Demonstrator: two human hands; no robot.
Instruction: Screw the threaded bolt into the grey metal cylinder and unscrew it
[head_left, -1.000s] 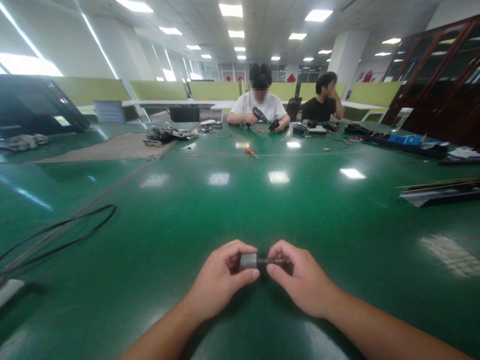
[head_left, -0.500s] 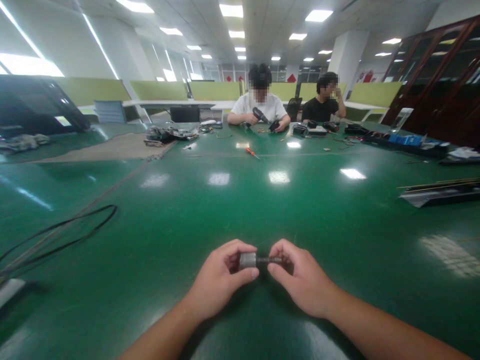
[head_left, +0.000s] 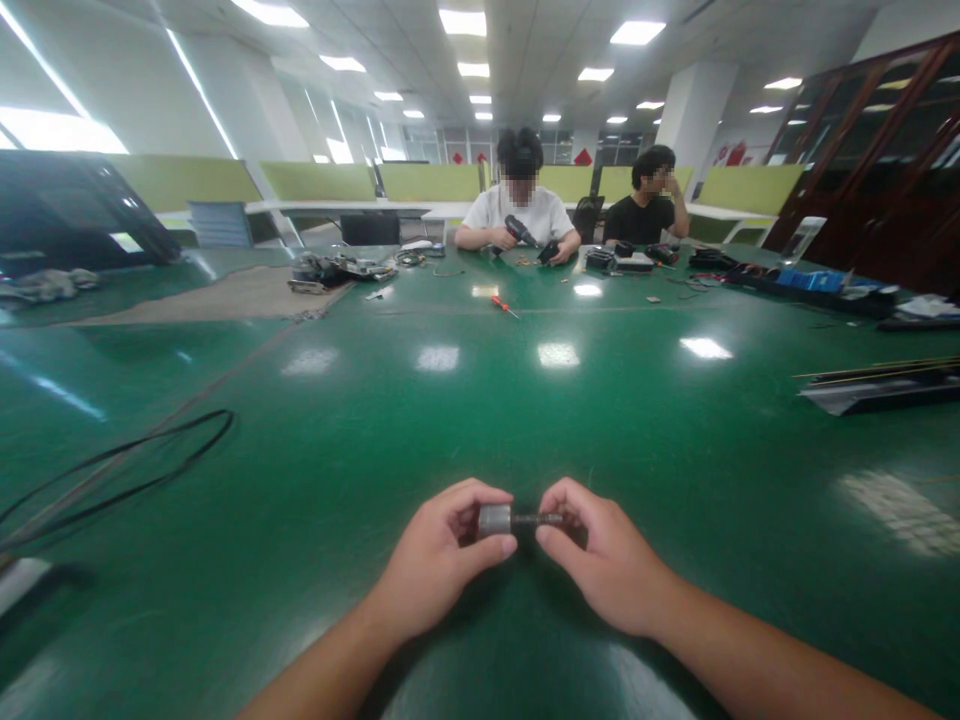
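Observation:
Just above the green table, a short grey metal cylinder [head_left: 495,519] lies level between my hands, with a thin dark shaft [head_left: 529,519] running out of its right end. It looks like a small motor, though its exact kind is unclear. My left hand [head_left: 447,545] closes around the cylinder, thumb below and fingers above. At the shaft's far end, my right hand [head_left: 592,545] has its fingers curled around the tip, thumb on the near side. Part of the cylinder's left end is hidden inside my left hand.
Across the green table [head_left: 420,420] a person in white [head_left: 514,215] holds a power drill [head_left: 521,230]; another in black [head_left: 646,215] sits beside. A red screwdriver [head_left: 502,304] lies mid-table. There is a black cable [head_left: 187,455] at left and dark metal strips [head_left: 885,385] at right.
Both hands and the cylinder stay almost in place. Across the table, the person in black has shifted their head slightly.

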